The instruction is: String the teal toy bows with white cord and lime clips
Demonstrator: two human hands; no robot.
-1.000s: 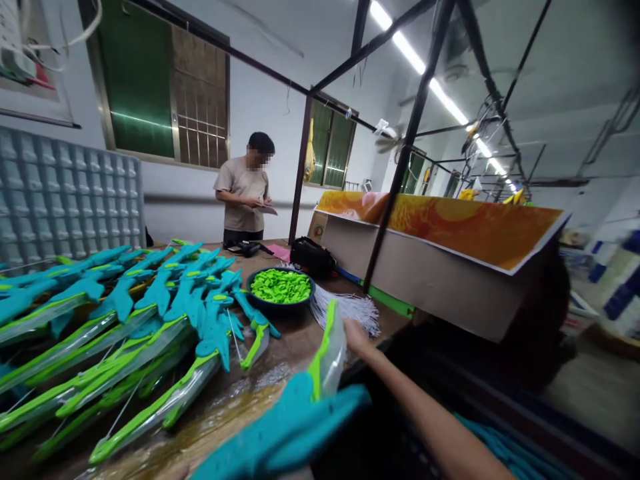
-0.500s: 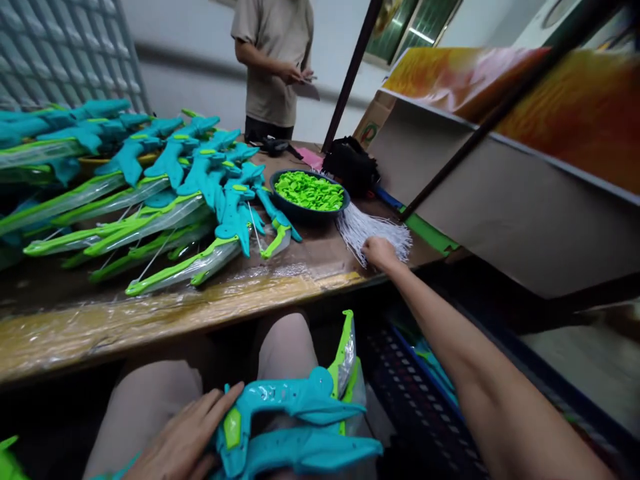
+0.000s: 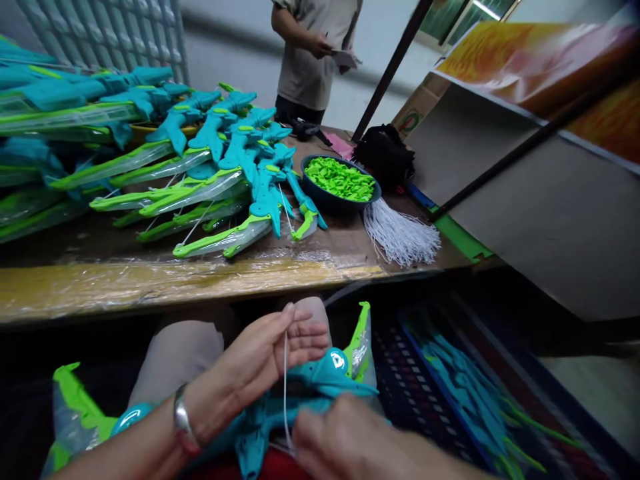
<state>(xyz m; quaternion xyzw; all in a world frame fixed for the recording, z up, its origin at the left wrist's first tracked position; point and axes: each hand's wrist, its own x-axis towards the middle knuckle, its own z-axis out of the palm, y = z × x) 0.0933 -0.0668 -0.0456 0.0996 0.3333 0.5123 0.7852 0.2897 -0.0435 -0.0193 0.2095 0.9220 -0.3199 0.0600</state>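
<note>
A teal and green toy sword (image 3: 325, 380) in clear wrap lies across my lap. My left hand (image 3: 260, 363) is over its hilt, thumb and forefinger pinching the top of a thin white tie (image 3: 285, 380). My right hand (image 3: 345, 437), blurred at the bottom edge, is closed on the tie's lower end beside the hilt. On the table's right part lies a bundle of white ties (image 3: 400, 237) next to a dark bowl of green plastic pieces (image 3: 340, 180).
Several wrapped toy swords (image 3: 200, 173) are piled on the taped wooden table (image 3: 150, 283). A person in a beige shirt (image 3: 315, 53) stands at its far end. A cardboard box (image 3: 540, 167) and a black post (image 3: 390, 73) are to the right. A crate of teal parts (image 3: 465, 393) sits below.
My right hand has come back from the bundle of white ties to my lap with one tie. My left hand has lifted off the sword and pinched the tie's top end.
</note>
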